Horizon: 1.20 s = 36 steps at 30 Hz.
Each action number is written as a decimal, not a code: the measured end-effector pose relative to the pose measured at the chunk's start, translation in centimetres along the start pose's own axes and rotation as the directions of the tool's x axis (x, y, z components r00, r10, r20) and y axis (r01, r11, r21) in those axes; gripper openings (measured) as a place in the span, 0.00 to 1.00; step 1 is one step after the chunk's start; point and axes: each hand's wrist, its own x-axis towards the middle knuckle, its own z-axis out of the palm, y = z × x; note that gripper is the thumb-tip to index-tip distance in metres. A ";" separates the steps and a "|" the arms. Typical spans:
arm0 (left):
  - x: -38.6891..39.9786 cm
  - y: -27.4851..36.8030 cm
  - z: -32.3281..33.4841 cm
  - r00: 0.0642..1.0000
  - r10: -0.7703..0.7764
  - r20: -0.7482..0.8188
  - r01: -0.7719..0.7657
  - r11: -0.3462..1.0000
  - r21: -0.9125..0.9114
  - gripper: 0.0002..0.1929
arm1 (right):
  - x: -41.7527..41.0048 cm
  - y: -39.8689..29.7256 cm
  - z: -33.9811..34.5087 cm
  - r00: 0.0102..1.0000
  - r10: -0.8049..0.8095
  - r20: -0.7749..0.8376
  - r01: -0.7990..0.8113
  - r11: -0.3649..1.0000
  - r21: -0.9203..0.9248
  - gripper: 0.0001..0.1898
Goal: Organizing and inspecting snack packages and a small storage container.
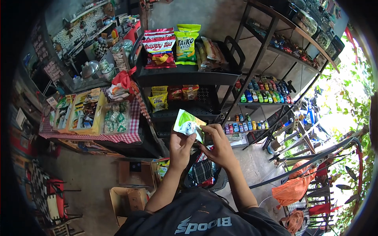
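Between my two hands is a small white-and-green snack packet, tilted up in front of the black trolley. My left hand grips its lower left side, thumb across the front. The fingers of my right hand pinch its right edge. Beyond it on the trolley, the top tray bears red Happy Tos bags, green Taiko Krezz bags and clear packs of long snacks. One tray lower stand yellow packets and reddish-brown packets.
Below my hands is an open black bag with packages inside. Cardboard boxes stand on the floor to its left. A table with a checked cloth holds snack containers. At right, a metal rack carries rows of toy cars.
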 end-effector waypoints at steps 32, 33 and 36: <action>22.7 6.4 7.7 0.765 -0.017 0.644 -0.640 0.097 0.762 0.22 | 16.6 9.4 -11.6 0.992 -0.128 0.020 0.130 0.974 -0.187 0.23; 23.0 6.4 7.8 0.774 -0.052 0.631 -0.627 0.069 0.776 0.21 | 16.8 9.8 -11.6 0.988 -0.146 0.051 0.154 0.966 -0.207 0.24; 24.0 5.8 7.4 0.785 -0.160 0.598 -0.584 0.129 0.801 0.21 | 17.1 11.4 -10.9 0.987 -0.112 0.111 0.135 0.964 -0.230 0.24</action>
